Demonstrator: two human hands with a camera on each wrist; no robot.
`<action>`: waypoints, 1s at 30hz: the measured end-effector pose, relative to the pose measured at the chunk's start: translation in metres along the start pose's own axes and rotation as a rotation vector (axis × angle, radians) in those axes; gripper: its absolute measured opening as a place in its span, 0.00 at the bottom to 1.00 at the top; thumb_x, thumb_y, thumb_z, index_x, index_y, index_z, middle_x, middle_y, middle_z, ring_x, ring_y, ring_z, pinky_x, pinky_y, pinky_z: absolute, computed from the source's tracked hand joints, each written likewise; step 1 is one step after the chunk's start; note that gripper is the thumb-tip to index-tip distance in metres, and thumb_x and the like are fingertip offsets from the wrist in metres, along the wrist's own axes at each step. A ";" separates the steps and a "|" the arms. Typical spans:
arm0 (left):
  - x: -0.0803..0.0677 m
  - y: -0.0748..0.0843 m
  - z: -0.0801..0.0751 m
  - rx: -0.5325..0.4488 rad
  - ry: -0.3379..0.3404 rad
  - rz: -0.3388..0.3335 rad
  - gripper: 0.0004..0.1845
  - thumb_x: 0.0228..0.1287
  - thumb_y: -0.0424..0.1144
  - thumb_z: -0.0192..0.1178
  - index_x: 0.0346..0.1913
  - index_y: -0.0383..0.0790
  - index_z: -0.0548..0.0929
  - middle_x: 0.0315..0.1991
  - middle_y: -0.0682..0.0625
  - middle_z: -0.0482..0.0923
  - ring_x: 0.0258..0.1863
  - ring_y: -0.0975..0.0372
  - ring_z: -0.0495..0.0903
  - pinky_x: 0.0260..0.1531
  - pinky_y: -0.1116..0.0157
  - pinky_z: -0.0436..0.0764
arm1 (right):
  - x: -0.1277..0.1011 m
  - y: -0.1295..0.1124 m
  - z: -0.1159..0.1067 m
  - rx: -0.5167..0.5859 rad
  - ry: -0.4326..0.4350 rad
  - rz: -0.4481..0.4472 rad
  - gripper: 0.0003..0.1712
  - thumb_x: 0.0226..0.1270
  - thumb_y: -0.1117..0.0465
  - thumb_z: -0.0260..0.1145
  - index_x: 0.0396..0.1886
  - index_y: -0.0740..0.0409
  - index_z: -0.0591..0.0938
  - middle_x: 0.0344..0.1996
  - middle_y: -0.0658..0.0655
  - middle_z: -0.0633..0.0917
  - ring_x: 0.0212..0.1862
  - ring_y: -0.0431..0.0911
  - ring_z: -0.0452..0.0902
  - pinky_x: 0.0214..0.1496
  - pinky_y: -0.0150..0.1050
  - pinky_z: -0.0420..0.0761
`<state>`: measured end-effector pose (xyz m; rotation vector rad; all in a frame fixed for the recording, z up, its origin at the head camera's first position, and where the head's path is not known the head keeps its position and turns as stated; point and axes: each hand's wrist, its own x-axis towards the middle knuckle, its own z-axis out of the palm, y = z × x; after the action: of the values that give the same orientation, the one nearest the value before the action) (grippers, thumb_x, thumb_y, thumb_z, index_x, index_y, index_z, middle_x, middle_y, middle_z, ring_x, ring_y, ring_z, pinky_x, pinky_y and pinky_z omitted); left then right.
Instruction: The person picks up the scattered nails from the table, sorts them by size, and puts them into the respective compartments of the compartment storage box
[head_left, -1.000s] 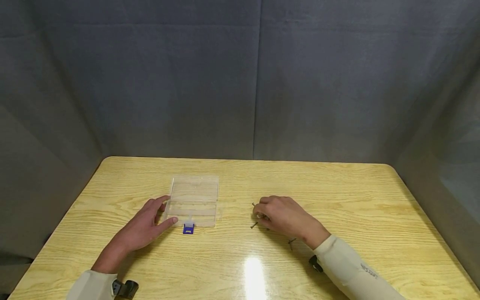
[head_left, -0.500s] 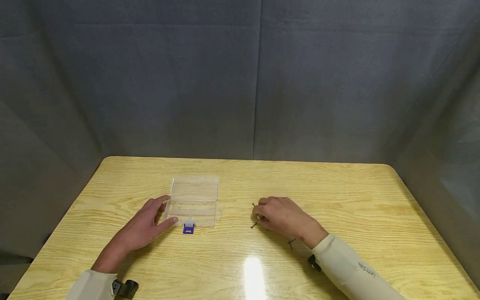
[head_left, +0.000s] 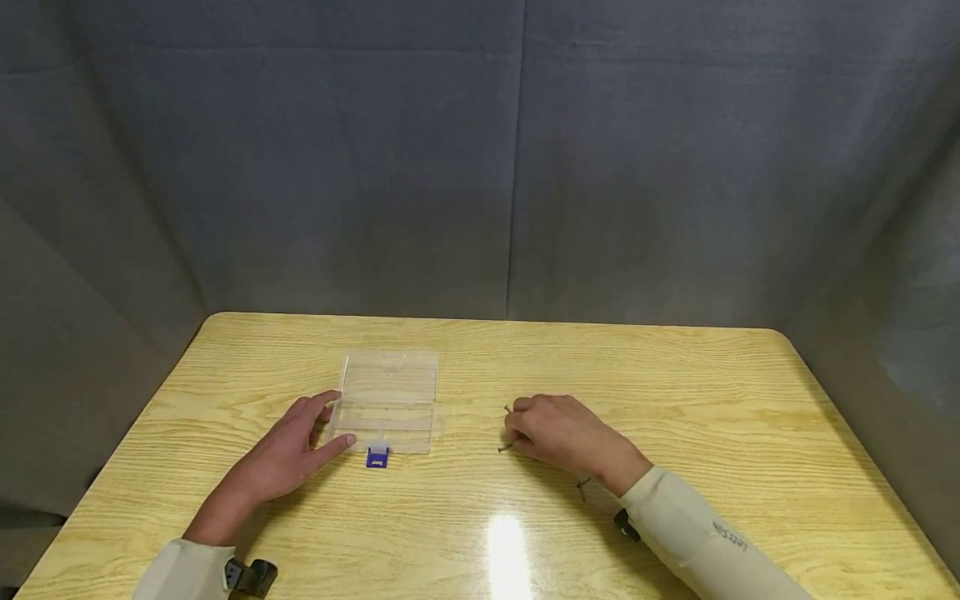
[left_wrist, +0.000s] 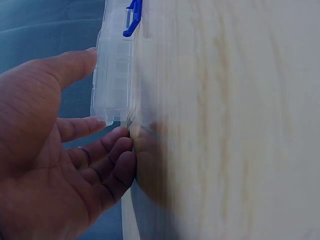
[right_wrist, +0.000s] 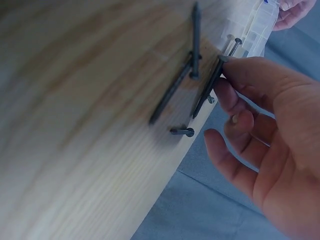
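Note:
A clear plastic organizer box [head_left: 382, 417] lies with its lid [head_left: 390, 377] folded back and a blue latch [head_left: 377, 457] at its near side. My left hand [head_left: 281, 454] rests against its left end, thumb and index finger spread and touching the plastic. My right hand [head_left: 558, 429] is low over the table among several dark nails. Between its thumb and fingers it pinches one nail [right_wrist: 207, 87], whose flat head shows by the thumb tip. In the head view, a nail [head_left: 506, 448] pokes out beside the fingers; the rest is hidden by the hand.
Two crossed nails [head_left: 582, 486] lie under the right forearm. A short-looking nail [right_wrist: 182, 131] stands out nearer in the right wrist view. The wooden table [head_left: 465, 492] ends at a grey curtain [head_left: 510, 167] behind.
My right hand has drawn back very slightly, and the nail end by its fingers has shifted a little left. The left hand and the box have stayed in place.

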<state>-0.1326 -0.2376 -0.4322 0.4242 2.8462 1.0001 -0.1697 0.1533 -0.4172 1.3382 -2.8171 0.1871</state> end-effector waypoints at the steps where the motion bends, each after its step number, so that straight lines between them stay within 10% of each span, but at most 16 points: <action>1: 0.000 0.000 0.000 -0.001 0.000 0.002 0.38 0.75 0.49 0.64 0.75 0.30 0.62 0.53 0.39 0.71 0.37 0.57 0.68 0.37 0.57 0.71 | 0.000 0.000 0.000 -0.005 0.000 -0.003 0.10 0.69 0.61 0.74 0.29 0.45 0.81 0.29 0.43 0.77 0.29 0.36 0.71 0.31 0.35 0.75; 30: 0.001 0.000 0.000 -0.006 -0.005 -0.008 0.38 0.74 0.50 0.64 0.75 0.30 0.63 0.53 0.39 0.71 0.38 0.57 0.68 0.39 0.55 0.72 | 0.028 -0.013 -0.013 0.003 0.110 -0.078 0.15 0.70 0.62 0.71 0.26 0.45 0.75 0.25 0.41 0.73 0.27 0.36 0.65 0.28 0.33 0.67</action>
<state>-0.1340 -0.2370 -0.4319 0.4137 2.8375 1.0048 -0.1784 0.1251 -0.4009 1.3898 -2.6714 0.2553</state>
